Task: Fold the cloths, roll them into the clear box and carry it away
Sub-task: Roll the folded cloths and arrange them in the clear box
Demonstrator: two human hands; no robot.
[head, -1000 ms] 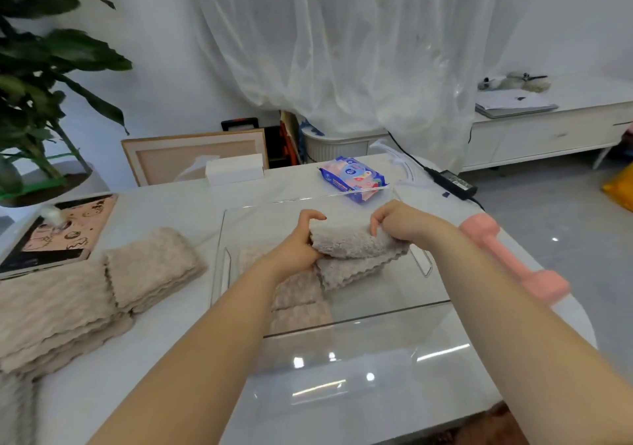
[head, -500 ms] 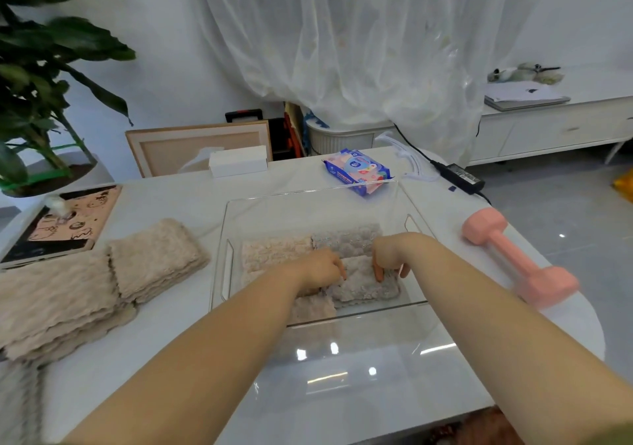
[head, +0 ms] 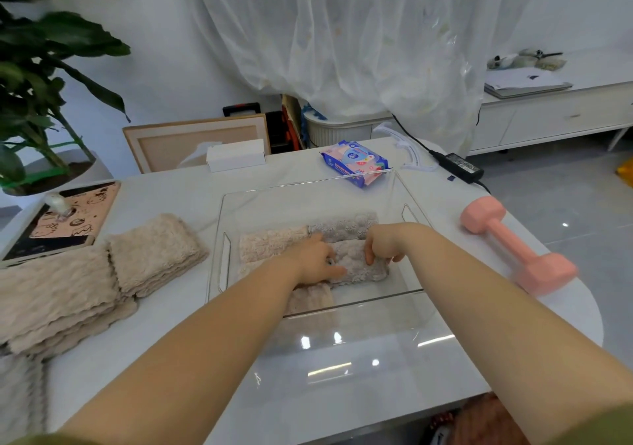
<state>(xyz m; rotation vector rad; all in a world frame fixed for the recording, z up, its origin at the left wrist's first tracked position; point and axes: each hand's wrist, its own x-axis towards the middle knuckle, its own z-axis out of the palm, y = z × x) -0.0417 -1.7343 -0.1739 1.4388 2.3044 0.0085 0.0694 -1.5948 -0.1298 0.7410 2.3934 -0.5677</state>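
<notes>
head view: only view; all lines below come from it.
change: a second ago both hands held the grey cloth (head: 359, 266) above the clear box (head: 219, 239). It's now down on the box floor, right of centre.
left hand (head: 315, 261): fingers roughly straight, pressing flat on the cloth's left end. Not gripping.
right hand (head: 382, 242): fingers bent, tips on the cloth's far edge. Can't tell if it's pinching or just pressing.
box contents: a second grey roll (head: 342, 225) touches it behind. A beige roll (head: 270, 244) sits to the left, another beige roll (head: 311, 299) at the near wall.
box position: on the counter (head: 171, 198), not lifted.
remaining: a stack of folded cloths (head: 154, 252) waits on the counter just left of the box.
meaning: this cloth looks placed and the hands are tamping it in. Judged mid-task, with more cloths to load before the carry.
risk: the roll may spring open on release.
</notes>
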